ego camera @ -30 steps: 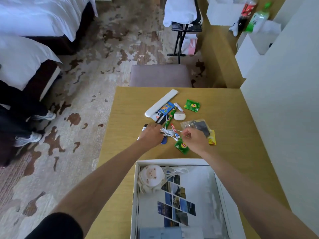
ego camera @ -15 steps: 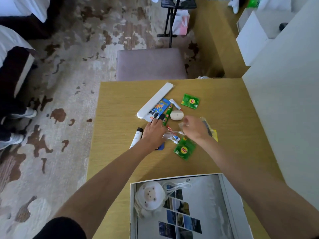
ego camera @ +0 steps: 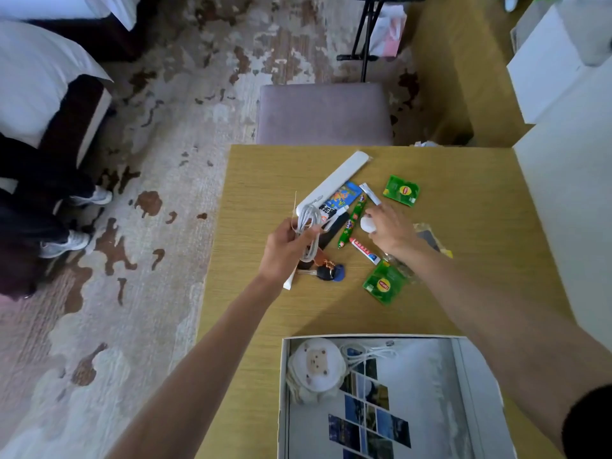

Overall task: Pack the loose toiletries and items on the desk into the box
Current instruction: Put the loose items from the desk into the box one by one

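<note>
The left hand (ego camera: 284,250) has come up off the table (ego camera: 258,319) with the coiled white cable (ego camera: 308,226) in its grip. A second ago that cable lay among the loose items under both hands; now it hangs bunched between thumb and fingers, clear of the surface. Just below that grip lie the keys (ego camera: 326,271), and beside it the long white case (ego camera: 334,182) and the blue packet (ego camera: 341,198).

The right hand (ego camera: 389,228) has let go of the cable end and reached across to the small white oval thing (ego camera: 366,224); its fingers are spread over it, touching, not yet closed. Near that hand lie the small tube (ego camera: 364,250) and two green tea sachets (ego camera: 384,284).

The box (ego camera: 463,392) sits open, well behind both grips, nearer the body. The cable looks ready to go in next; most items are still outside.
</note>
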